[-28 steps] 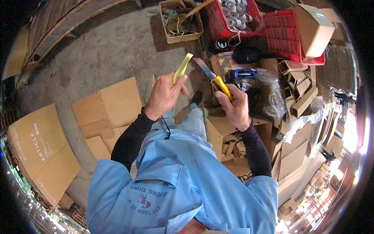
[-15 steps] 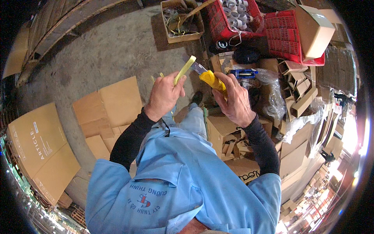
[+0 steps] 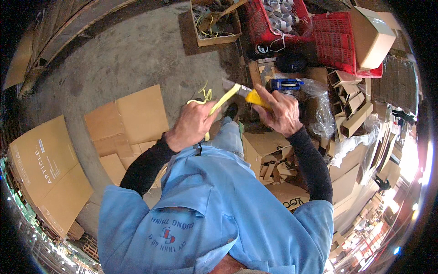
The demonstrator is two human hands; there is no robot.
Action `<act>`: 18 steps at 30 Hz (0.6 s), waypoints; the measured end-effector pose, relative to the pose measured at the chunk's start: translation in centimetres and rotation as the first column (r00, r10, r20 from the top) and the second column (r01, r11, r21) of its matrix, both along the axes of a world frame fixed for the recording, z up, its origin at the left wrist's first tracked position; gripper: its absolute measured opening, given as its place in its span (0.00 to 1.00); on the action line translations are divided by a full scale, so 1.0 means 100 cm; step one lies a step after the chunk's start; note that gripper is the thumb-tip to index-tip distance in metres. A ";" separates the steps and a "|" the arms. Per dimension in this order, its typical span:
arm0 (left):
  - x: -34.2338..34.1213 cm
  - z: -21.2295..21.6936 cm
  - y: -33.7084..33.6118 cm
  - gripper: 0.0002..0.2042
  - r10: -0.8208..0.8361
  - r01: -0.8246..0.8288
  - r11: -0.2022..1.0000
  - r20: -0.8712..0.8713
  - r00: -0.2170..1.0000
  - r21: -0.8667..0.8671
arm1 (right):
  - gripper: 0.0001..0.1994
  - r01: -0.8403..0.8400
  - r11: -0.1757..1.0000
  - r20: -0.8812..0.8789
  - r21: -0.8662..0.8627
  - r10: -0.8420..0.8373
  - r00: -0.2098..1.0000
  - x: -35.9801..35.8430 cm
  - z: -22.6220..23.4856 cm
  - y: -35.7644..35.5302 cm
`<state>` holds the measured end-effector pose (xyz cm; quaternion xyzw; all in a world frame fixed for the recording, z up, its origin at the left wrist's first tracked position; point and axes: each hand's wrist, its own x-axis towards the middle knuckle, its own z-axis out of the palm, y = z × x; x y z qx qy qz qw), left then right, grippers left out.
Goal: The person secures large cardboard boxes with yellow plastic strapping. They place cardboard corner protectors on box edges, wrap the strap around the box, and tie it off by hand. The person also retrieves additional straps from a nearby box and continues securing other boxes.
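1. Fingers of the left hand (image 3: 194, 125) were clenched round a yellow strap (image 3: 223, 101), pulling it taut up toward the knife; fingers of the right hand (image 3: 280, 114) were wrapped round the yellow handle of a utility knife (image 3: 244, 92), its blade laid against the strap's upper end.
2. Concrete floor (image 3: 132, 55) carried everything; flattened cardboard sheets (image 3: 123, 123) lay along its left side, with one large printed sheet (image 3: 45, 173) at the lower left edge.
3. Red plastic crates (image 3: 335, 41) stood at the floor's upper right, one holding pale rolls, with a closed brown carton (image 3: 369, 39) resting on the rightmost one.
4. Small folded cartons (image 3: 269, 155) were heaped just beside the person's right knee, and more of them (image 3: 351, 105) were stacked toward the right edge, near crumpled clear plastic film (image 3: 321, 114).
5. An open cardboard box (image 3: 214, 23) of strap offcuts sat at the upper edge.
6. A blue tape dispenser (image 3: 285, 84) lay just beyond the right hand.
7. Strap and knife met in the air between the two hands, above the knees.
8. Judging from this, the cut would go best with the strap kept tight, the blade drawn away from the left fingers and body, and the slice made in one steady stroke across the strap.
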<state>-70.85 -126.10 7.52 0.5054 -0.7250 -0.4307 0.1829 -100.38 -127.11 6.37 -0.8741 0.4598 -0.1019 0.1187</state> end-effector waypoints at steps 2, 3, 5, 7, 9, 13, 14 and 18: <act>0.018 0.003 0.008 0.09 -0.099 0.098 0.995 -0.070 0.993 -0.006 | 0.17 0.032 0.995 0.119 -0.097 -0.020 0.993 -0.030 -0.017 0.006; 0.031 0.006 0.017 0.09 -0.139 0.140 0.990 -0.081 0.987 0.007 | 0.13 0.010 0.998 0.123 -0.059 -0.003 0.992 -0.045 -0.025 0.013; 0.067 0.008 0.042 0.08 -0.138 0.141 0.968 -0.031 0.990 0.210 | 0.07 0.707 0.698 -0.284 -0.112 -0.705 0.650 -0.133 -0.005 -0.019; 0.096 0.001 0.064 0.08 -0.031 0.003 0.983 0.151 0.988 0.181 | 0.16 0.781 0.596 0.108 -0.190 -0.778 0.620 -0.202 0.014 -0.016; 0.099 -0.012 0.073 0.09 0.038 -0.060 0.985 0.132 0.991 0.165 | 0.19 0.808 0.583 0.320 0.086 -0.784 0.532 -0.244 0.004 -0.022; 0.040 -0.028 0.042 0.11 0.505 -0.187 0.700 -0.293 0.812 0.689 | 0.24 0.818 0.534 -0.105 0.213 -0.820 0.563 -0.230 -0.112 -0.017; 0.020 -0.027 0.028 0.13 0.483 -0.204 0.734 -0.286 0.828 0.648 | 0.23 0.712 0.614 -0.110 0.342 -0.726 0.679 -0.221 -0.147 -0.025; -0.039 -0.020 -0.027 0.13 0.353 -0.190 0.807 -0.198 0.914 0.559 | 0.22 0.744 0.576 -0.386 0.338 -0.636 0.668 -0.201 -0.281 -0.078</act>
